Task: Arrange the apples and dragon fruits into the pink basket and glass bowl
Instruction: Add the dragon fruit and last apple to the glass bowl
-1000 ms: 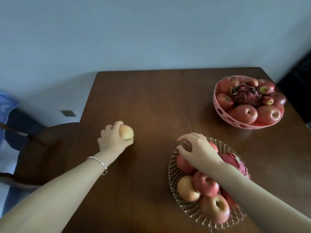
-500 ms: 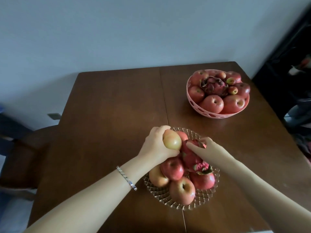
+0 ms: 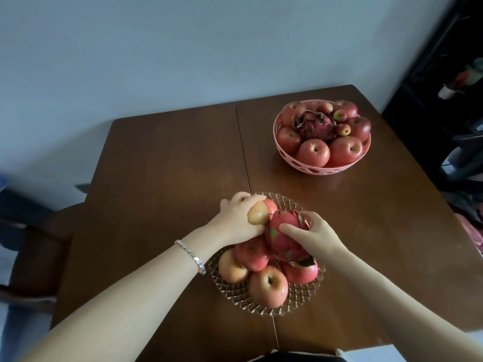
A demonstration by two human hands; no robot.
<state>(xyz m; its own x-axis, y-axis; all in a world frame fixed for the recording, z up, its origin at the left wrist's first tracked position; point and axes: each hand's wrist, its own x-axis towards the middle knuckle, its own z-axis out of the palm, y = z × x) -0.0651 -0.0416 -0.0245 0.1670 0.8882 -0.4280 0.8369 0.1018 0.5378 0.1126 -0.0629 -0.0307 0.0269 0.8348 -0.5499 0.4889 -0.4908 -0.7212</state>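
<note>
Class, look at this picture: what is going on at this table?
A person is arranging fruit in the glass bowl. The left hand holds a yellowish apple at the bowl's far side, and the right hand grips a dragon fruit lying on the bowl's apples. The pink basket farther back on the table is already full of apples around another dragon fruit.

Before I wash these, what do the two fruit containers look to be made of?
The bowl under the hands looks like clear pressed glass: see-through, with a faceted diamond pattern. The basket at the far right looks like pink moulded plastic: matte and opaque, with oval cut-outs in its wall.
</note>
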